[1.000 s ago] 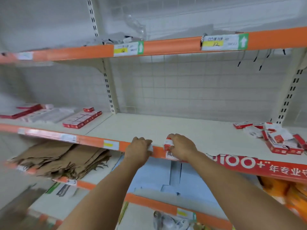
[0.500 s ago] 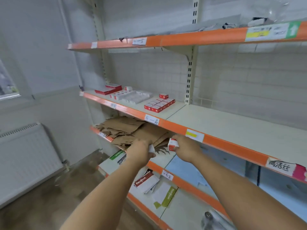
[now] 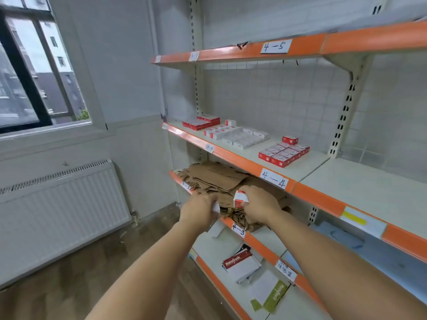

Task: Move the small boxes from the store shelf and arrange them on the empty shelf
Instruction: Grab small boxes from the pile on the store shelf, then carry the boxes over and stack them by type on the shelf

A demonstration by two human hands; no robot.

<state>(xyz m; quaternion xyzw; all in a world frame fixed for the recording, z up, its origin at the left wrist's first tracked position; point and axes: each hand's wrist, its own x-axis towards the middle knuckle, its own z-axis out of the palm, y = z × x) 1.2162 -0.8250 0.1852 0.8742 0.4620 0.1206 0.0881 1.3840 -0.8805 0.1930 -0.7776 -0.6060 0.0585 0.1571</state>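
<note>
My right hand (image 3: 260, 205) grips a small red and white box (image 3: 239, 197) in front of the shelving, below the shelf marked 4-4. My left hand (image 3: 199, 210) holds another small white box (image 3: 216, 206), mostly hidden by the fingers. On the 4-4 shelf (image 3: 307, 172) a neat block of small red boxes (image 3: 283, 152) lies near its right end, with one box on top. Farther left on that shelf lie white boxes (image 3: 242, 137) and flat red boxes (image 3: 201, 122). The adjoining shelf section (image 3: 374, 192) to the right is bare.
Brown paper bags (image 3: 215, 181) are piled on the shelf below the 4-4 shelf. Notebooks (image 3: 240, 265) and a green booklet (image 3: 276, 295) lie on the lowest shelf. A white radiator (image 3: 62, 211) and a window (image 3: 30, 72) are on the left wall.
My view has swung left along the shelving. Both hands, each still holding a box, have come away from the shelf edge and now hang lower, in front of the paper bags.
</note>
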